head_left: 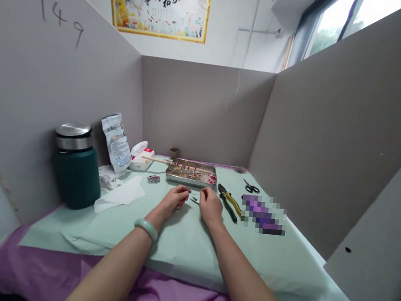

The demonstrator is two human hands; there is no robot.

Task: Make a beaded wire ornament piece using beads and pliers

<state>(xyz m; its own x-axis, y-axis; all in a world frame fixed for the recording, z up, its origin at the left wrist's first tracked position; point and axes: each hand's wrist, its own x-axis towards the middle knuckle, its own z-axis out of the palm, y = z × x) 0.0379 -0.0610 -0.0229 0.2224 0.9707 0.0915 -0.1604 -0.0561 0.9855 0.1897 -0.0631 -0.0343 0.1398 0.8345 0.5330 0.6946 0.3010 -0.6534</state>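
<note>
In front of metal tray (pixel 179 180): left hand (pixel 175 198), right hand (pixel 211 205), fingers bent inward; can't tell whether either grips anything. Pointed tool (pixel 194 200) between them, beside right.

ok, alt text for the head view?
A person's left hand and right hand are close together, fingers pinched on something too small to identify, above a pale green sheet. Beyond sits a shallow rectangular metal tray holding small red and gold-coloured pieces. Pliers with yellow and dark green handles lie to the right; a dark teal, silver-lidded bottle stands left.
</note>
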